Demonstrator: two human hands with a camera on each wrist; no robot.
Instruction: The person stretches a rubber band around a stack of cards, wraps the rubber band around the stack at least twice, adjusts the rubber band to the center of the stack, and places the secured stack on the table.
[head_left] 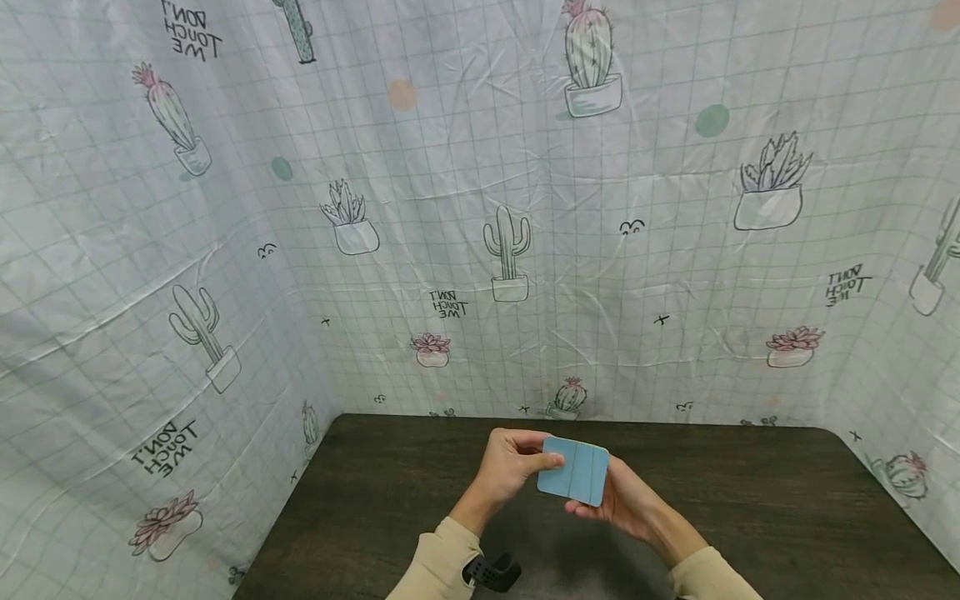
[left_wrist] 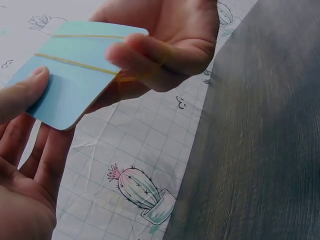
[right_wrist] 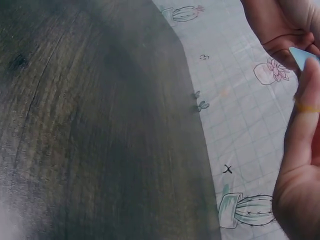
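A light-blue card [head_left: 556, 483] with rounded corners is held up over the table between both hands. My left hand [head_left: 501, 468] pinches it at its left side, thumb flat on the blue face and fingers behind. In the left wrist view, yellow rubber band [left_wrist: 80, 64] strands cross the card [left_wrist: 67, 102]. My right hand [head_left: 628, 502] is at the card's right side, partly hidden behind it. From the card's edge, a yellow strand runs to the curled fingers [left_wrist: 145, 60] of that hand. The right wrist view shows the yellow band [right_wrist: 306, 107] across a digit, beside the card's corner [right_wrist: 300, 56].
A dark wood table [head_left: 390, 500] lies below the hands. Behind it and at both sides hangs a white cloth [head_left: 450, 167] with a grid and cactus print. A black wristband [head_left: 492, 573] is on the left wrist, over a beige sleeve [head_left: 438, 558].
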